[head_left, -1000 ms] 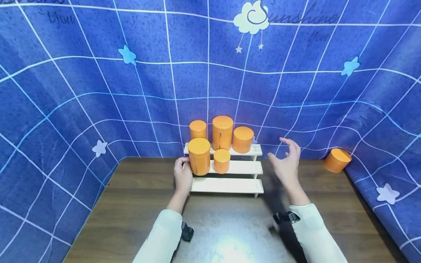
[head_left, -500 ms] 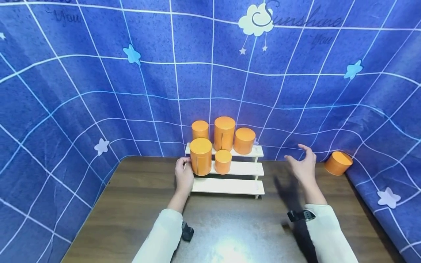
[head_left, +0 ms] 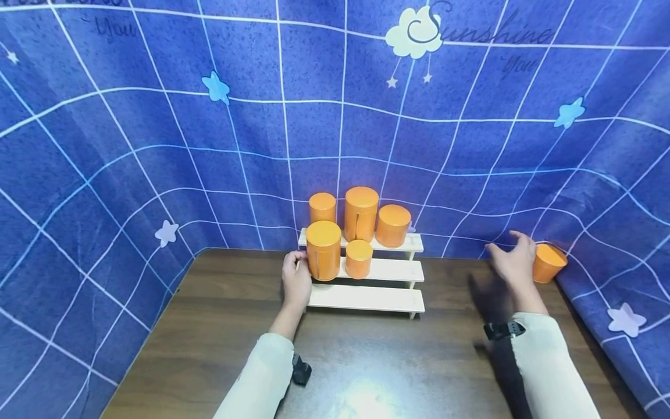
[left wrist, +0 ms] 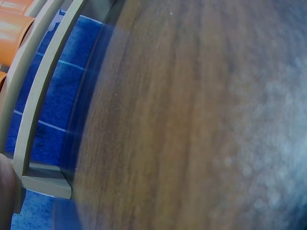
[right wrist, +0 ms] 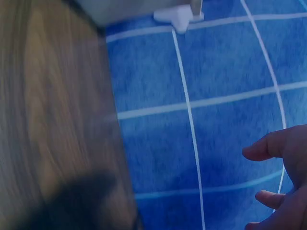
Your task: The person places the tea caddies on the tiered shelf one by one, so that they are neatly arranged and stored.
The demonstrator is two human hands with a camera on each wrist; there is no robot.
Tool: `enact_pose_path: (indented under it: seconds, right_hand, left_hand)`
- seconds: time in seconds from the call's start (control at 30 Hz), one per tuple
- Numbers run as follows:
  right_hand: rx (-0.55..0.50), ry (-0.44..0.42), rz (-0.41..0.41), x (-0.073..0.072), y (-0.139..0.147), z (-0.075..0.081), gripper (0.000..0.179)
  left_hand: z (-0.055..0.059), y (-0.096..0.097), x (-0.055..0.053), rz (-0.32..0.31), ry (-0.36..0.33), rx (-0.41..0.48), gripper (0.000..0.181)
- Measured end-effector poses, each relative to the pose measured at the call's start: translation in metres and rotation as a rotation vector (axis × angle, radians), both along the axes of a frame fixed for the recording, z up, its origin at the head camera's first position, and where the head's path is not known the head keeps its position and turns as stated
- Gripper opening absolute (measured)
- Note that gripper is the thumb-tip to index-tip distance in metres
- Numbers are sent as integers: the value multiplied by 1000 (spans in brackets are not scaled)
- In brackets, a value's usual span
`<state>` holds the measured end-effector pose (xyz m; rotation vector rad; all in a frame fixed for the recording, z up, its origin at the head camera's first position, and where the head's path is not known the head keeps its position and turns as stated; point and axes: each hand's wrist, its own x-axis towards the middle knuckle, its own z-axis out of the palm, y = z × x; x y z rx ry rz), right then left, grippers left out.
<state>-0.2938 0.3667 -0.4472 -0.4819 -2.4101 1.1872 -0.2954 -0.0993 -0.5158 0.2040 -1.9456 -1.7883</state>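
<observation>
My left hand (head_left: 296, 282) holds the left end of a white three-step display stand (head_left: 366, 298), its fingers curled at the middle step. Right beside it, on that step, stands a tall orange cylinder (head_left: 323, 250), with a small orange cylinder (head_left: 359, 259) to its right. In the left wrist view a fingertip (left wrist: 6, 184) meets the stand's end (left wrist: 48, 181). Over at the right, my right hand (head_left: 515, 266) is spread, thumb and fingers apart and nothing between them. It partly overlaps a lone orange cylinder (head_left: 548, 265) on the table.
The top step carries a narrow cylinder (head_left: 321, 206), a tall one (head_left: 361, 216) and a wide, low one (head_left: 394, 227), all orange. A blue gridded cloth (head_left: 251, 128) rises behind the wooden table (head_left: 225, 326) and along its sides.
My right hand has moved rightward, away from the stand, up to the lone cylinder. The left hand stays at the stand's end. The head view has shifted slightly.
</observation>
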Motion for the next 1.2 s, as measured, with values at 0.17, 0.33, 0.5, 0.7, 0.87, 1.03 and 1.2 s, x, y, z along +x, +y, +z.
enact_pose_path:
  seconds: [0.17,0.33,0.5,0.7,0.87,1.03,1.2]
  right_hand:
    - [101,-34,-26,-7,28,-2,73]
    - [186,-174,-56,-9,53,-8,81]
    - [267,-331,-61,-16,74,-12,88]
    - [410,-405,-87,-21,91,-21,82]
    - [439,-401,-116,-22,108,-36,80]
    - [450,-318,-132,-14,102,-36,71]
    - [419,-173,-176,-7,90,-38,63]
  left_hand:
    - [-2,2,-1,0,9,3,14]
    - [-3,3,-2,-15,18,19,13]
    - [-4,2,-3,-18,19,21,13]
    - [-3,1,-2,-13,34,27,13]
    - [-3,4,-2,-15,30,26,13]
    - [-5,3,-5,-11,28,2,14]
    - [-7,3,-4,-5,12,4,15]
